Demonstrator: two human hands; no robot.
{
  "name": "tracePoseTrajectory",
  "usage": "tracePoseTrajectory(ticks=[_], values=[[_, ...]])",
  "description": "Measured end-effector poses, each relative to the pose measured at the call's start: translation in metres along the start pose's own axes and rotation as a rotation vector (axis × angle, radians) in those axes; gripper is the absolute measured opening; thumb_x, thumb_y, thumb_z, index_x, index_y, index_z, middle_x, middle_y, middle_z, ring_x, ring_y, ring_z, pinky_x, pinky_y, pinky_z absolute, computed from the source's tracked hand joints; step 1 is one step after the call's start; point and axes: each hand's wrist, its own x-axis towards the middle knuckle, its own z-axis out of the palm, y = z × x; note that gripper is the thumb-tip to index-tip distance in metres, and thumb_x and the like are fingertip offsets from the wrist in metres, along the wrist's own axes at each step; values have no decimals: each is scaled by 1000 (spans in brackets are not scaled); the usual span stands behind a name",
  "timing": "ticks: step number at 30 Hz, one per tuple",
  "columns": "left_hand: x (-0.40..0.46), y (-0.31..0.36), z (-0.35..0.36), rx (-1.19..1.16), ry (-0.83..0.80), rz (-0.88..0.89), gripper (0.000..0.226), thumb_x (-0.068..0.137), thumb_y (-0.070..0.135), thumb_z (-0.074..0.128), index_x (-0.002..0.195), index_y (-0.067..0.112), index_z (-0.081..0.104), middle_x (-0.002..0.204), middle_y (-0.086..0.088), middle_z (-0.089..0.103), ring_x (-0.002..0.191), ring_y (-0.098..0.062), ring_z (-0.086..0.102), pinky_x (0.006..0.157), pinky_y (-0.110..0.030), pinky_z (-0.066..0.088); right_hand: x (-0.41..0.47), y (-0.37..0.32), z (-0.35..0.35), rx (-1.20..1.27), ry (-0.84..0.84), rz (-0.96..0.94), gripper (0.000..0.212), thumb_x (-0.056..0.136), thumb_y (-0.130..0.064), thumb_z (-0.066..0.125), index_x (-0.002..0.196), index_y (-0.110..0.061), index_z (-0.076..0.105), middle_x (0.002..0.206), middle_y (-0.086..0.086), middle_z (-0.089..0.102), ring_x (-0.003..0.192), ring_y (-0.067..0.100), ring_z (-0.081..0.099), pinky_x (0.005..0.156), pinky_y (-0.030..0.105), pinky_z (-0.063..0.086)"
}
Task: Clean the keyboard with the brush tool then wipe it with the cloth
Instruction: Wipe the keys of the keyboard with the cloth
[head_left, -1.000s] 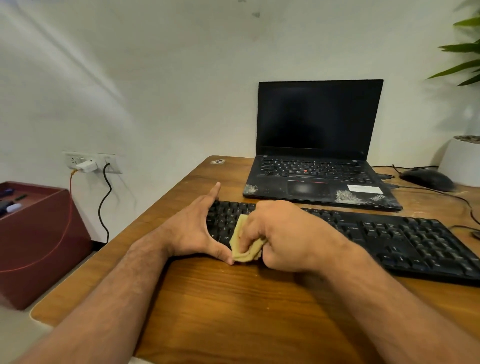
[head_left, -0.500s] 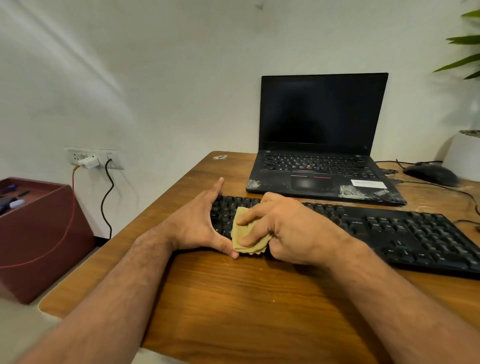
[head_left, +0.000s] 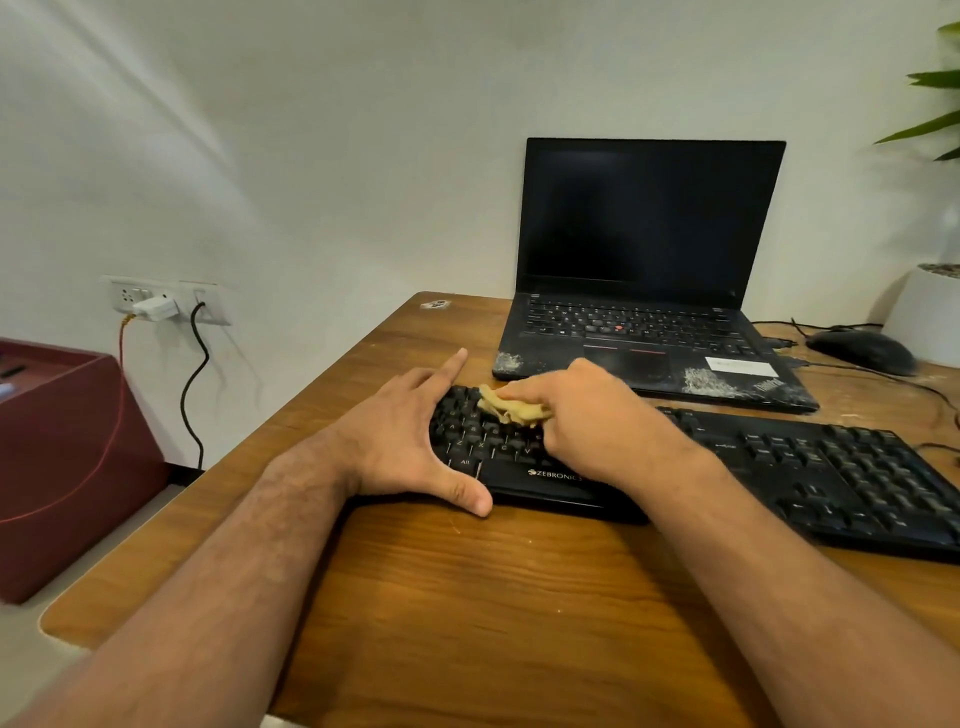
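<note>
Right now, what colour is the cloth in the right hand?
The cloth is pale yellow-tan, seen in the head view against the black keyboard.

The keyboard (head_left: 779, 467) is black with white legends and a white ZEBRONICS mark. The cloth (head_left: 511, 408) is pale yellow. The desk (head_left: 467, 597) is warm brown woodgrain. The laptop (head_left: 649, 332) is black with red touchpad trim and whitish scuffed patches. The mouse (head_left: 862, 351) is black; the box (head_left: 67, 457) is maroon.

The keyboard (head_left: 779, 467) has the name "ZEBRONICS" in white letters on its front edge. One key near it says "Alt". The white sticker (head_left: 742, 367) on the laptop (head_left: 649, 332) is too blurry to read.
</note>
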Motion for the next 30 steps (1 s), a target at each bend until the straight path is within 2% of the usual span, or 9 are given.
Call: tracePoseTrajectory(ticks=[4, 7, 11, 14, 17, 22, 24, 27, 30], values=[[0, -1, 1, -2, -10, 7, 160, 28, 90, 69, 157, 44, -15, 163, 8, 15, 145, -15, 24, 122, -43, 25, 15, 4, -5, -92, 88, 138, 39, 90, -7, 55, 125, -20, 65, 111, 8, 68, 106, 27, 62, 86, 36, 51], [2, -3, 2, 15, -7, 38, 162, 29, 90, 71, 157, 42, -17, 165, 9, 14, 147, -13, 20, 124, -41, 22, 18, -3, -3, 85, 57, 22, 58, 92, -4, 52, 142, -35, 53, 128, 2, 63, 112, 21, 59, 95, 35, 50], [5, -2, 3, 32, 4, 48, 163, 32, 91, 72, 156, 39, -21, 166, 7, 16, 150, -13, 18, 124, -36, 18, 20, -11, 4, -27, -23, -50, 58, 95, -9, 50, 140, -45, 53, 117, 8, 55, 101, 26, 54, 94, 40, 50], [5, 0, 4, 39, 0, 33, 164, 30, 91, 69, 157, 38, -20, 165, 7, 18, 148, -12, 21, 122, -34, 20, 20, 6, -3, -142, 67, 58, 39, 91, -8, 54, 119, -30, 70, 101, 6, 65, 89, 22, 59, 81, 37, 53], [5, 0, 3, 32, 0, 31, 162, 30, 90, 70, 157, 40, -19, 165, 7, 16, 147, -12, 21, 123, -38, 21, 16, 18, -12, -125, 98, 185, 30, 89, -7, 54, 108, -20, 73, 93, 5, 69, 78, 23, 58, 73, 33, 51], [5, -1, 4, 35, 14, 31, 163, 29, 90, 71, 157, 41, -17, 163, 10, 19, 147, -10, 21, 123, -38, 23, 11, -6, -4, -71, 55, -42, 50, 90, -9, 53, 130, -36, 66, 113, 0, 72, 101, 21, 64, 91, 34, 52], [5, 0, 4, 27, 10, 25, 163, 28, 90, 71, 157, 41, -17, 163, 10, 19, 147, -10, 22, 123, -38, 22, 13, 2, -11, -119, 96, 48, 39, 88, -12, 55, 116, -31, 74, 99, 2, 73, 89, 21, 65, 81, 35, 56], [5, 0, 4, 16, 5, 28, 163, 29, 89, 73, 157, 42, -17, 163, 10, 18, 146, -10, 22, 123, -38, 22, 11, 17, -19, 95, 130, 202, 29, 85, -9, 52, 87, -24, 76, 75, 0, 69, 70, 17, 61, 58, 25, 48], [6, -1, 4, 14, 10, 32, 164, 29, 88, 75, 157, 42, -17, 164, 11, 18, 147, -10, 21, 124, -40, 23, 7, -2, -10, 252, 101, 99, 34, 88, -6, 52, 98, -29, 75, 82, -1, 71, 68, 15, 63, 56, 26, 51]])
